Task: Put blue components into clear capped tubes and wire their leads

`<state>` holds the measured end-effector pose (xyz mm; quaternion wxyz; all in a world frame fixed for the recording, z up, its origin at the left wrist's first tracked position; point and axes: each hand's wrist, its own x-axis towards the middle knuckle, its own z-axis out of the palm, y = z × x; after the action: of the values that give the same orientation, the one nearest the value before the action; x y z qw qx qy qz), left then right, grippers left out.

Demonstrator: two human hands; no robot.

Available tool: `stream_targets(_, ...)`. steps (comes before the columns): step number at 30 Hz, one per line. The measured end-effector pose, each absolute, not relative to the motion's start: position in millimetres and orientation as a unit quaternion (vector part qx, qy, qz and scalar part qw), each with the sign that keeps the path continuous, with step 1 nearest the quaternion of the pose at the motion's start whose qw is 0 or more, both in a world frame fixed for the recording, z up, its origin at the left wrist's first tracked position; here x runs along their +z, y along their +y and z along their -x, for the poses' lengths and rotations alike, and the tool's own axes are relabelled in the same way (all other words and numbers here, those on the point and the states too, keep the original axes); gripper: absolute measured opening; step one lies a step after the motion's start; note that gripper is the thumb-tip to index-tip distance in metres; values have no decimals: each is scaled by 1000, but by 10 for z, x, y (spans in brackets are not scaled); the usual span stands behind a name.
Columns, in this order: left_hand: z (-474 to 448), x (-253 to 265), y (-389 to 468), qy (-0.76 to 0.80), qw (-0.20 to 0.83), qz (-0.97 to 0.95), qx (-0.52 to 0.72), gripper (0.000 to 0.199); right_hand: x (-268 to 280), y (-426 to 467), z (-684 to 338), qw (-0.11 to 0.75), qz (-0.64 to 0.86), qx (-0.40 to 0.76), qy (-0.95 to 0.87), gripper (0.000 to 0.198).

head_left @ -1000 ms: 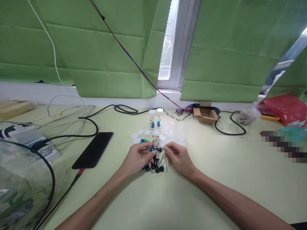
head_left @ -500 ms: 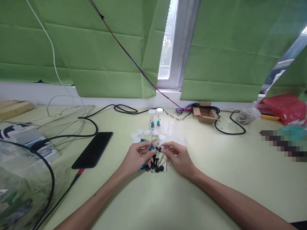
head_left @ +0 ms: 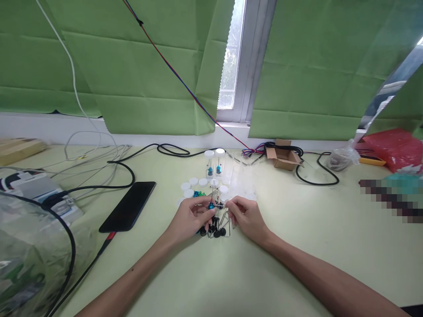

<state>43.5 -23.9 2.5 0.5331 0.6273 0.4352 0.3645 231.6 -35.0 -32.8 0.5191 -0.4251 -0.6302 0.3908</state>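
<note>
Between thumb and fingers, my left hand pinches a small blue metallic piece with a thin metal rod standing up from it. My right hand is closed on a thin metal rod that reaches sideways to the blue piece. Beneath both hands lies a pile of black round-headed parts and bent metal rods, partly hidden by the fingers. Blue and green pieces lie just beyond my left hand. Farther back stand two clear capped containers, each with a blue piece and rod inside.
White round caps and more clear containers lie behind the hands. A black phone with a cable is on the left, near a plastic bag. A small cardboard box and black cables sit at the back right.
The blue piece in my left hand has shifted slightly right. My right hand has moved a little right, and its rod now meets the blue piece from the side.
</note>
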Motion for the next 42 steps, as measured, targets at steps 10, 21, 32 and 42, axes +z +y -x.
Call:
stream_targets(10,-426,27,-239,419,547,-630,359,30,-352,-344,-2324,501,432,384,-644,40)
stream_targets(21,-396,35,-213,416,581,-581,389,26,-367,-355,-2333,559,387,354,-642,18)
stream_targets(32,-408,52,-232,418,552,-617,375,29,-368,-347,-2324,572,405,339,-627,11)
stream_targets(42,-435,104,-277,427,532,-627,376,30,-350,-359,-2322,548,417,353,-634,25)
